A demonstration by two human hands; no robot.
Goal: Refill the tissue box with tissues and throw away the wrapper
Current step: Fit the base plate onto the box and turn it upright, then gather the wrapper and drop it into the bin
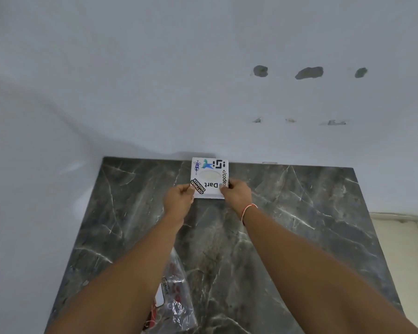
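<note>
Our left forearm hides part of the clear wrapper (176, 292) on the near bench (299, 225). Both hands, left (179, 201) and right (237, 195), pinch the tissue box (209, 177) at the far edge; stickers read "Dart", "SOFTWARE ENGINEER".

- Two bare forearms come into view from the bottom edge, with no sleeves showing on either one.
- The left hand (179, 198) has no ring, watch or band on it.
- The right hand (237, 195) has no ring either.
- A thin thread band (248, 208), orange and white, goes round the right wrist.
- A narrow dark band sits just beside it on the same wrist.
</note>
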